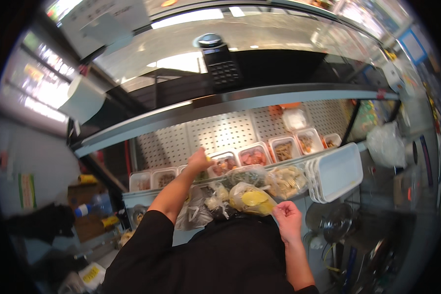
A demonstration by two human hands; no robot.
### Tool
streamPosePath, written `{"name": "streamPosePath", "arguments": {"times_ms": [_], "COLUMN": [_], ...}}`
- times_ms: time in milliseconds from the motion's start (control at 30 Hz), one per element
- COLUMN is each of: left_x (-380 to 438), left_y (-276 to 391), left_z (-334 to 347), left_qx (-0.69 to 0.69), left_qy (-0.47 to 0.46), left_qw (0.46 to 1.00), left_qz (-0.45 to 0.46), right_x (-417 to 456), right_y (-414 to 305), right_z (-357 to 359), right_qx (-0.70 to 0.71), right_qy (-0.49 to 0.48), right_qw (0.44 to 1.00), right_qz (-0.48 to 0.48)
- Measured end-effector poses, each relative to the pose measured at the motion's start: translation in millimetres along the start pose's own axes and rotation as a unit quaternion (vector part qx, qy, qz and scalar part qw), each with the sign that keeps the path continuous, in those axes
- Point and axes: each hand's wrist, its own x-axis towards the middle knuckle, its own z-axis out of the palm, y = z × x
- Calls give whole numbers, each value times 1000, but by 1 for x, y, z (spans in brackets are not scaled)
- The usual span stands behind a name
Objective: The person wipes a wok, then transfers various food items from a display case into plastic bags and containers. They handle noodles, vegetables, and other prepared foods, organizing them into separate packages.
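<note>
My left hand (199,160) reaches over a row of white plastic tubs in a display case, with a small yellow piece at its fingertips. Beneath and beside it is a tub of reddish-brown food (224,164); a tub of pink slices (253,158) stands to its right. My right hand (288,217) pinches the edge of a clear plastic bag of yellow slices (253,198) close to my body. Behind that bag lie a bag of green food (245,175) and a bag of pale food (287,182).
Stacked white trays (340,171) stand right of the bags. A metal rail (235,97) crosses above the perforated case floor (220,128). A black keypad device (220,64) sits on top. Grey plastic bags (194,209) lie at the front left.
</note>
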Motion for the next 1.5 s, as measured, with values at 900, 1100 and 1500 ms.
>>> {"name": "streamPosePath", "arguments": {"times_ms": [900, 1100, 1500], "left_x": [-202, -227, -264], "left_y": [156, 204, 196], "left_z": [-87, -26, -63], "left_qx": [-418, -54, 115], "left_qy": [-122, -69, 268], "left_qw": [869, 910, 923], "left_qz": [234, 405, 253], "right_x": [7, 8, 16], "right_y": [0, -8, 4], "right_z": [-21, -27, -52], "right_qx": [149, 154, 121], "right_qy": [-33, -91, -148], "right_qw": [988, 984, 981], "right_qz": [-4, 13, 20]}}
